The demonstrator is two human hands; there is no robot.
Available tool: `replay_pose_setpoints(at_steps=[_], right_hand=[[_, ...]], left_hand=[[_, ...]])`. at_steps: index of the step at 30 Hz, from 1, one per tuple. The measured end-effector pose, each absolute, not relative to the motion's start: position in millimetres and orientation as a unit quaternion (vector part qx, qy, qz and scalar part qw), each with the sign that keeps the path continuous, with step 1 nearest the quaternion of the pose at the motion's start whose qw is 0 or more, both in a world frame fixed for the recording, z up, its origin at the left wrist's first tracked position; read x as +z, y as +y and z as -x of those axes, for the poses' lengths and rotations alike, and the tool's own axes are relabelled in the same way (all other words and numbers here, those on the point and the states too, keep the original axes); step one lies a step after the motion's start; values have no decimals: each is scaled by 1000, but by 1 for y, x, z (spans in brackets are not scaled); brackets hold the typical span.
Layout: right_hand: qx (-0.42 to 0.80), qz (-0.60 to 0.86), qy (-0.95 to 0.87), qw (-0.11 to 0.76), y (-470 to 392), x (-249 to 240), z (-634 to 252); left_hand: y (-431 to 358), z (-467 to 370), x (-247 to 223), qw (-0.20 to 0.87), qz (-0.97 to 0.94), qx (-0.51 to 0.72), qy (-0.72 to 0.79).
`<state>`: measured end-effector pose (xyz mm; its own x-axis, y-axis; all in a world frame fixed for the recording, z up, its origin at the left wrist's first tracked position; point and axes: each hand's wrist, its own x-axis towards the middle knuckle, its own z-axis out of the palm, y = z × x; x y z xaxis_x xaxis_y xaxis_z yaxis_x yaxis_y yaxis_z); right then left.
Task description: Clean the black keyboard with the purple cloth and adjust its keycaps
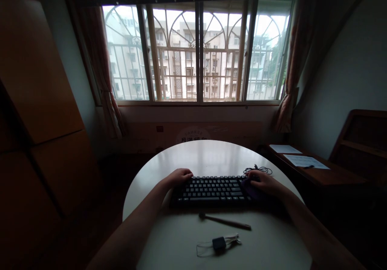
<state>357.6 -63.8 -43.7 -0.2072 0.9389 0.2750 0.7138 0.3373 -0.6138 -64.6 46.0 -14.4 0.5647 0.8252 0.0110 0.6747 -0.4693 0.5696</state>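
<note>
The keyboard's (211, 190) corner is covered by the left hand (180, 176). The purple cloth (250, 190) is partly hidden under the right hand (263, 181).

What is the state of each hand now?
Left hand: at left end of black rectangular keyboard; grip cannot be told.
Right hand: closed on dark purple cloth.

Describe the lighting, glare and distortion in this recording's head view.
Head view: bright window backlights the room, leaving the cupboard in heavy shadow; head view: pale glare across the table's far part; head view: wide-angle stretching toward the edges; head view: purple item under right hand too dark to identify.
</note>
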Motion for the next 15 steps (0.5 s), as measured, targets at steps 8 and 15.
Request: replay_pose_setpoints(at_steps=[8,15], right_hand=[[177,543,-757,317,-65,-44,-357],[185,550,-753,310,-65,-43,-358]], left_hand=[[48,65,-17,259,-846,148,442],[52,66,-20,260,-845,145,444]])
